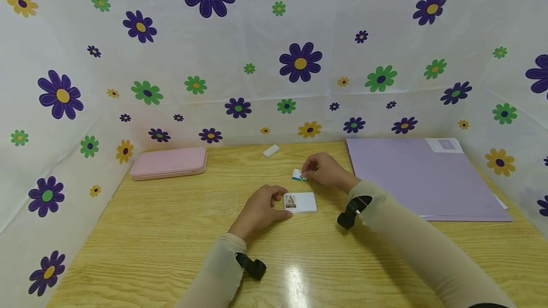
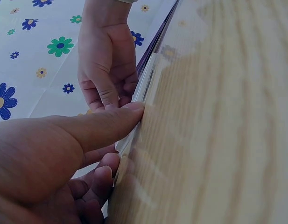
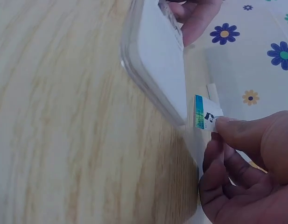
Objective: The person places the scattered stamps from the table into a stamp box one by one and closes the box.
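Observation:
A white card stack (image 1: 305, 202) with a small picture at its left end lies on the table; its layered edge shows in the right wrist view. My left hand (image 1: 262, 207) grips the stack's left end, thumb on the near side and fingers on the far side. Just beyond the cards, my right hand (image 1: 327, 172) pinches a small printed piece (image 3: 207, 113) between thumb and index finger. That piece is white with a blue-green band and a black figure. Its lower end is near the tabletop; whether it touches cannot be told.
A white block (image 1: 271, 151), like an eraser, lies farther back. Left of my left hand is a clear plastic sheet (image 1: 220, 204). A pink case (image 1: 169, 163) rests at the back left, and a large purple folder (image 1: 419, 179) at the right. Flowered cloth (image 1: 261, 27) rises behind the table.

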Demonstrator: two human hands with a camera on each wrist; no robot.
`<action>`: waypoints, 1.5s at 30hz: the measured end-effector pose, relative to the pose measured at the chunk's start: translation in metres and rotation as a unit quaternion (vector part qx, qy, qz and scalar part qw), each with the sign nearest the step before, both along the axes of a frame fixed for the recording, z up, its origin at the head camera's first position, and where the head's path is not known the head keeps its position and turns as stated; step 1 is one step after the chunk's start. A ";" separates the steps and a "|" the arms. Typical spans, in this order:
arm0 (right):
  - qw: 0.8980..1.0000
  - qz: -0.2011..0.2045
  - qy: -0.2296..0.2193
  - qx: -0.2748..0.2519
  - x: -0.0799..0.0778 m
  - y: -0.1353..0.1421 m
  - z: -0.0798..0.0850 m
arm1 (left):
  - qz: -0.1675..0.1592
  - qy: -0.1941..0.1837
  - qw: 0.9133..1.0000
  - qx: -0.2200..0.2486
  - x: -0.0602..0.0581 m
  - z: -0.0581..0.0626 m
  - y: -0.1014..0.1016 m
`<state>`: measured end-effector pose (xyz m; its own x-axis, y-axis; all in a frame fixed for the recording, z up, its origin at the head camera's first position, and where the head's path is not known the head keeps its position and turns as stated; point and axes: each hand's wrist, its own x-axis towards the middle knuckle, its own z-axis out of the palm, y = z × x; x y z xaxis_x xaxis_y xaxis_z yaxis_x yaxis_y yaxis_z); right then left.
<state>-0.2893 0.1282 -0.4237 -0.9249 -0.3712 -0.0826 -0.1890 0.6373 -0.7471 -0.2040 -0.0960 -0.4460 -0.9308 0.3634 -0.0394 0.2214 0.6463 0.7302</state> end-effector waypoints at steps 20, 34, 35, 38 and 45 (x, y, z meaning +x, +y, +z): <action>0.996 -0.004 -0.047 -0.078 0.004 0.005 0.005 | 0.005 -0.008 1.000 -0.003 0.001 -0.001 0.000; 0.996 0.035 -0.031 -0.071 0.019 0.018 0.007 | 0.006 -0.011 1.000 -0.002 0.000 -0.002 0.002; 0.997 0.034 -0.033 -0.066 0.021 0.019 0.006 | 0.005 -0.011 1.000 -0.001 0.000 -0.002 0.003; 0.997 0.045 -0.023 -0.050 0.026 0.021 0.003 | 0.002 -0.008 1.000 -0.001 0.000 -0.001 0.003; 0.997 0.065 -0.013 -0.035 0.032 0.022 0.003 | 0.004 -0.002 1.000 -0.002 -0.001 -0.001 0.001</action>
<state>-0.2578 0.1498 -0.4207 -0.8667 -0.4932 -0.0751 -0.2466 0.5544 -0.7949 -0.2052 -0.0948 -0.4470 -0.9335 0.3558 -0.0449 0.2130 0.6508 0.7287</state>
